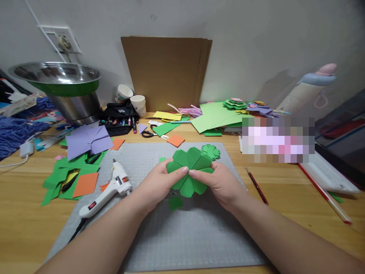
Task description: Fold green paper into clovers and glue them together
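While the left hand (161, 180) and the right hand (221, 184) pinch its two sides, thumb tips close together at its centre, one green paper flower (191, 161) is held just above the gray cutting mat (182, 243). Its face tips up toward the wearer; nearly round, it has no clear long axis, and its petals fan outward all around, the thumbs partly covering two. To its left, one white glue gun (110, 188) points its nozzle away from the wearer; to its right lies one pencil (257, 186). Just beyond sits one smaller green flower (211, 152). Farther back are one pair of black-handled scissors (148, 134), two paper cups (138, 106) and upright brown cardboard (171, 72).
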`<action>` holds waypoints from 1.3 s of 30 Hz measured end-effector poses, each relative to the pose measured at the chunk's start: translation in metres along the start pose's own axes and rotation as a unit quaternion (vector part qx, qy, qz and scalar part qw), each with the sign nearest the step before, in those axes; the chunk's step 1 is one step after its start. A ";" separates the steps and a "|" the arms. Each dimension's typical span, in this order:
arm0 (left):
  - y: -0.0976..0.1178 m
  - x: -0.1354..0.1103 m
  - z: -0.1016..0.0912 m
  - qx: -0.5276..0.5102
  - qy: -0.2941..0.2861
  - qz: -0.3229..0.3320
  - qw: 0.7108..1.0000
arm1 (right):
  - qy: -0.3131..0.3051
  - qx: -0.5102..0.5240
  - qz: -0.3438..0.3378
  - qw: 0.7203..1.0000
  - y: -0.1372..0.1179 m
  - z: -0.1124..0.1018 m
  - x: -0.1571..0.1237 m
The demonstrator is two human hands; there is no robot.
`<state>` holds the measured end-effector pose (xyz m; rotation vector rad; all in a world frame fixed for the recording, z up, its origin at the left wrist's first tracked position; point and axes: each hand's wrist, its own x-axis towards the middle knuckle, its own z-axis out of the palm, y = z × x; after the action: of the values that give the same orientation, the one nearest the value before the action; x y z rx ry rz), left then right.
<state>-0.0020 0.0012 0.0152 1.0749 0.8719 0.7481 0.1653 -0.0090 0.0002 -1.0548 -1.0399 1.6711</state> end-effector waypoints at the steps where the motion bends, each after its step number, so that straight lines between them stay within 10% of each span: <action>1: 0.001 -0.001 0.001 0.002 -0.005 0.008 1.000 | 0.006 -0.019 -0.023 1.000 -0.001 0.001 -0.001; 4: 0.007 -0.002 0.001 -0.023 0.022 0.062 0.998 | 0.048 -0.129 -0.145 0.980 -0.006 0.000 -0.006; 6: 0.012 -0.002 -0.002 -0.066 0.101 0.071 0.990 | 0.072 -0.260 -0.292 0.918 -0.012 -0.005 -0.009; 8: 0.018 -0.002 -0.007 -0.107 0.140 -0.005 0.984 | 0.062 -0.401 -0.472 0.783 -0.018 -0.011 -0.012; 11: 0.023 -0.005 -0.015 -0.158 0.015 -0.182 0.970 | 0.075 -0.525 -0.620 0.578 -0.024 -0.016 -0.016; 14: 0.021 -0.008 -0.018 -0.172 -0.068 -0.229 0.956 | 0.114 -0.574 -0.655 0.478 -0.025 -0.014 -0.017; 23: 0.015 -0.010 -0.016 -0.134 -0.130 -0.193 0.963 | 0.121 -0.589 -0.670 0.436 -0.022 -0.008 -0.014; 39: 0.010 -0.007 -0.010 -0.121 -0.086 -0.170 0.974 | 0.092 -0.592 -0.649 0.468 -0.019 -0.007 -0.014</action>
<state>-0.0149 0.0024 0.0246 0.7372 0.7685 0.4533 0.1797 -0.0162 0.0190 -0.6198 -2.0707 -0.6405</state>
